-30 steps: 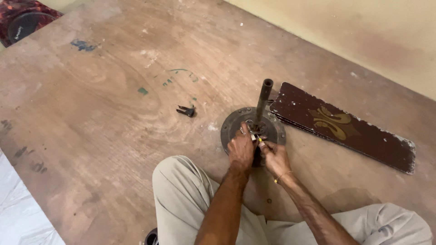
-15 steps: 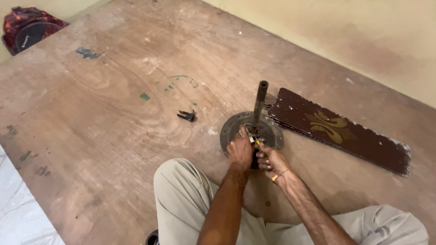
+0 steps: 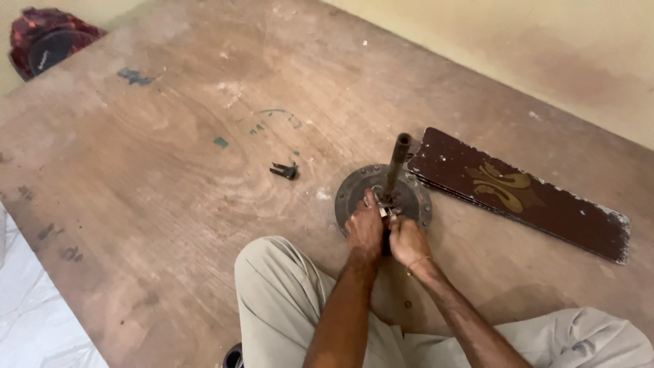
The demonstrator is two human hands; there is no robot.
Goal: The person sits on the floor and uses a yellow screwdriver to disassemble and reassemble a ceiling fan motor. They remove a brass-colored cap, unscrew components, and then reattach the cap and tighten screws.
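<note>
A round, dark metal fan motor (image 3: pixel 354 187) lies flat on the brown floor in front of my knees, with its rusty downrod (image 3: pixel 397 160) standing up from the middle. My left hand (image 3: pixel 365 230) and my right hand (image 3: pixel 406 240) are pressed together at the near base of the rod, fingers closed around a small metal part there. What exactly they pinch is hidden by the fingers. A dark brown fan blade (image 3: pixel 524 191) with a gold ornament lies to the right of the motor, its near end against the rim.
A small black metal piece (image 3: pixel 285 170) lies loose on the floor left of the motor. A dark red bundle (image 3: pixel 48 41) sits in the far left corner. A pale wall (image 3: pixel 545 48) runs along the far right. White sheeting (image 3: pixel 27 313) covers the near left floor.
Both hands have stayed at the base of the rod with only slight finger shifts. The view has drifted a little, nothing else has moved.
</note>
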